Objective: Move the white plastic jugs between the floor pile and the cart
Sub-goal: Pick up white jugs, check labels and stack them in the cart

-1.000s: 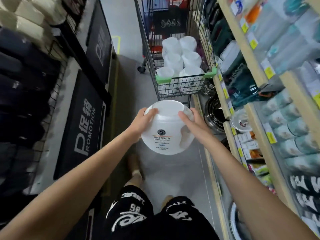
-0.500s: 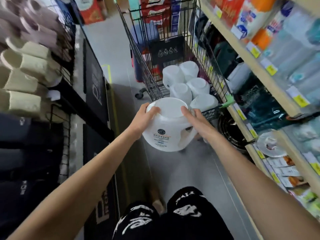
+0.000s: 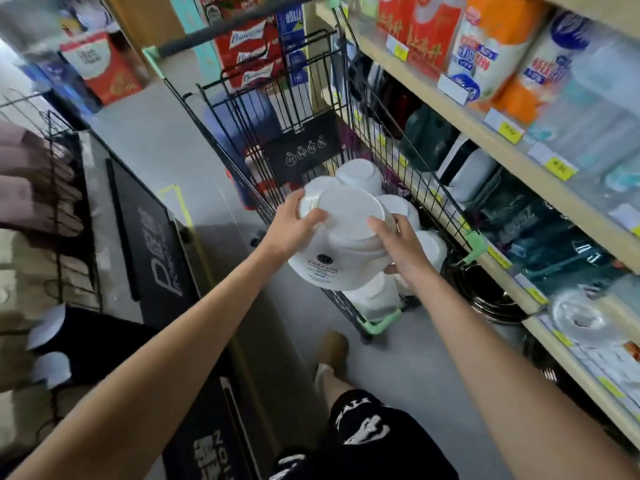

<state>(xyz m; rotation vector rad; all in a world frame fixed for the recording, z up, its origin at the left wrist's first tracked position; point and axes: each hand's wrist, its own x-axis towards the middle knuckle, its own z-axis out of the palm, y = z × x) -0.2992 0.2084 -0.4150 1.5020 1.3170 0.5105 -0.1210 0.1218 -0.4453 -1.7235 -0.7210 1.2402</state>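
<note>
White jug (image 3: 332,251): plain white plastic, chunky and round. It's tipped so the flat circular bottom faces the camera. Small printed label on the side with a dark round logo and some blue and orange text, too blurry to read.
Where it is: dead centre of the frame, held up in the air over the near left corner of the cart.
Left hand (image 3: 291,226): gripping the left edge of the bottom, fingers curled round the far side, thumb lying across the rim.
Right hand (image 3: 398,244): clamped on the right side, fingers over the bottom edge, thumb tucked underneath.
Cart (image 3: 433,188): black wire with mint green corner bumpers, running from the centre up toward the top of the frame.
Other jugs (image 3: 360,174): a bunch of the same white ones piled inside the cart, just behind and below the held one, mostly bottoms up.
Shelves (image 3: 485,140): right side of the frame, packed with stock and yellow price tags.
Promo mat (image 3: 156,244): dark, left of centre.
</note>
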